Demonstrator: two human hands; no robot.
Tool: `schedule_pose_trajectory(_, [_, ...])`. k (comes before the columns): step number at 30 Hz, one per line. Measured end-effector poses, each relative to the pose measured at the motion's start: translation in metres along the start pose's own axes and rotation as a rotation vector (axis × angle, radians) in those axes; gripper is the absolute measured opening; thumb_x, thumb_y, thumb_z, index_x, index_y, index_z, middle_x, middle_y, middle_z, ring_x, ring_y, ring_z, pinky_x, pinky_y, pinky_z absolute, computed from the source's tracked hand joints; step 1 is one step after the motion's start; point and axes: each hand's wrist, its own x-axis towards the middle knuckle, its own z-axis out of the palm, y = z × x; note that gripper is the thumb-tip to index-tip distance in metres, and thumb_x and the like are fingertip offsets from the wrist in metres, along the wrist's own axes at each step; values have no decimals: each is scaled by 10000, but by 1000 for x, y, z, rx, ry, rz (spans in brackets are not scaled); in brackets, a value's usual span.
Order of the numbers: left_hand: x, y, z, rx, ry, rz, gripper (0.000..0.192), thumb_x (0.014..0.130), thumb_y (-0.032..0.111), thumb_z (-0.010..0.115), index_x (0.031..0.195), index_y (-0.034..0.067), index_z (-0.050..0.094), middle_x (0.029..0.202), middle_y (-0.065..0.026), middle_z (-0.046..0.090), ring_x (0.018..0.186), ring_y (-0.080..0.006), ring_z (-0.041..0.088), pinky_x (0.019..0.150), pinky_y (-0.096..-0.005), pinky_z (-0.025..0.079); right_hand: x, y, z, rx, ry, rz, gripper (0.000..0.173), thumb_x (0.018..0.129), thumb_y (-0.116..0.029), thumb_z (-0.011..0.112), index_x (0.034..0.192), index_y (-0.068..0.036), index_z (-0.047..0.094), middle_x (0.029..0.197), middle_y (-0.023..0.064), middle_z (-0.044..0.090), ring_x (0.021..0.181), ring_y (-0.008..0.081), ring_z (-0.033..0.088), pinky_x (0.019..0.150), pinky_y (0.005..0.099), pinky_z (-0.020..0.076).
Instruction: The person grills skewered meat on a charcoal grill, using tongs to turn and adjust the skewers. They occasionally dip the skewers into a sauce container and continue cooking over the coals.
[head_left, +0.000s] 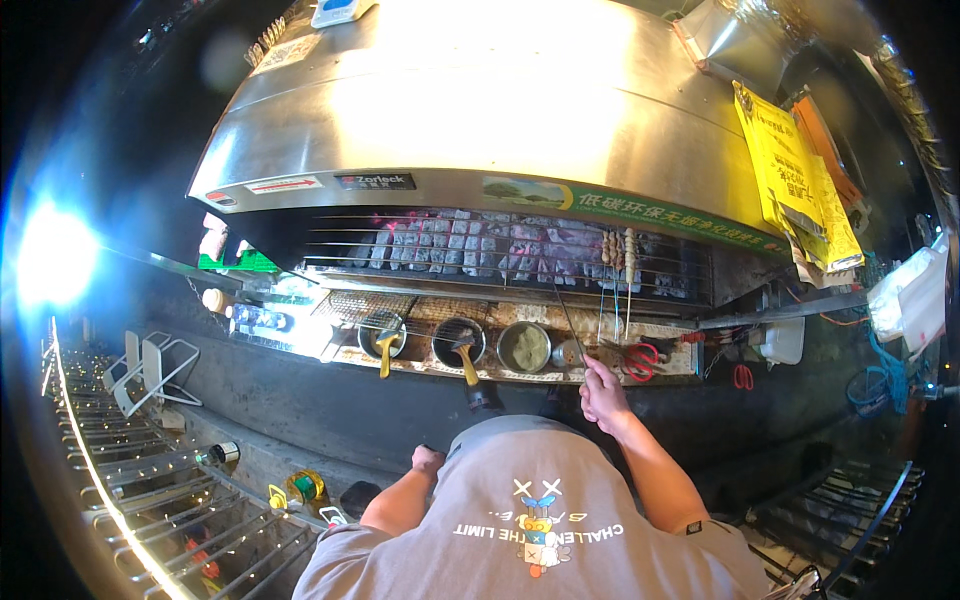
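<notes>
My right hand (602, 391) grips a thin dark metal rod (571, 322), whose far end reaches up to the charcoal grill. Behind the grill bars (450, 262) lie grey, ashy charcoal blocks (439, 244), some glowing pinkish red. Several skewers of food (613, 247) rest across the bars to the right of the rod, their sticks hanging over the front. My left hand (427, 459) hangs low beside my waist, its fingers curled and partly hidden, with nothing visible in it. Below the grill, near the rod, stand a bowl of pale paste (524, 347) and a small metal can (565, 353).
Two bowls with basting brushes (386, 352) (465, 358) stand on the front ledge. Red-handled scissors (641, 362) lie at its right. The steel hood (480, 97) overhangs the grill. Metal racks (225, 517) stand at left, with bottles (304, 486) nearby. Yellow packets (787, 172) hang right.
</notes>
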Motion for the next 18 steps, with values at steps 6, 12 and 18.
schedule_pose_trajectory(6, [3,-8,2,19,19,36,469,745,204,725,1130,-53,647,1196,-250,638,1131,-342,626,896,-388,510,14,7,-15,-39,-44,-38,395,1038,-223,415,1431,-182,431,659,-19,434,389,49,324,345,228,275])
schedule_pose_trajectory(12, [16,-14,5,20,8,43,456,760,194,701,1139,-54,644,1208,-257,629,1147,-349,615,907,-383,507,42,42,-6,-865,308,-583,383,986,-177,468,1360,-103,496,859,262,654,817,440,651,692,469,516])
schedule_pose_trajectory(18, [23,-24,5,64,9,41,429,784,205,683,1130,-45,651,1203,-261,627,1157,-352,606,918,-397,508,58,50,17,-626,285,-507,390,1005,-206,442,1370,-74,478,739,181,638,636,305,636,603,407,489])
